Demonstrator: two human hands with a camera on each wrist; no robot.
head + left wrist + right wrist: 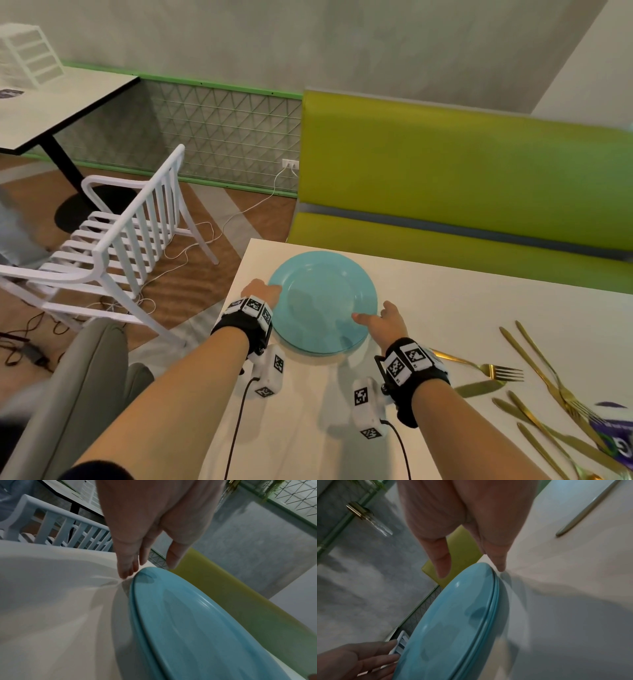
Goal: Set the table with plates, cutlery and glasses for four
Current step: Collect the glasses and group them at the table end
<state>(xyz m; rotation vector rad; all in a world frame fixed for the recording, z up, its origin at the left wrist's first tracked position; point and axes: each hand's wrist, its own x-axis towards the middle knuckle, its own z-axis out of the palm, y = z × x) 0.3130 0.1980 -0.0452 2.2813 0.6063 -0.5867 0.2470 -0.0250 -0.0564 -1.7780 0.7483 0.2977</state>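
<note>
1. The round light-blue plate (322, 301) lies flat on the white tabletop (445, 308), near its far left corner.
2. Left hand (262, 291) — fingers (126, 566) straight and loose at the plate's left rim.
3. Right hand (385, 323) — fingers (498, 559) straight at the right rim, gripping nothing.
4. Gold forks and knives (534, 387) lie to the right.

The white table (445, 308) carries a blue plate (322, 301) near its corner and gold cutlery (534, 387) to the right.

We see a grey plaster wall (342, 44) above a green-trimmed wire lattice panel (219, 133), a lime-green bench (462, 178), a white slatted chair (130, 233) on a brown patterned floor (191, 274), and a second white table (54, 106) on a black pedestal.
</note>
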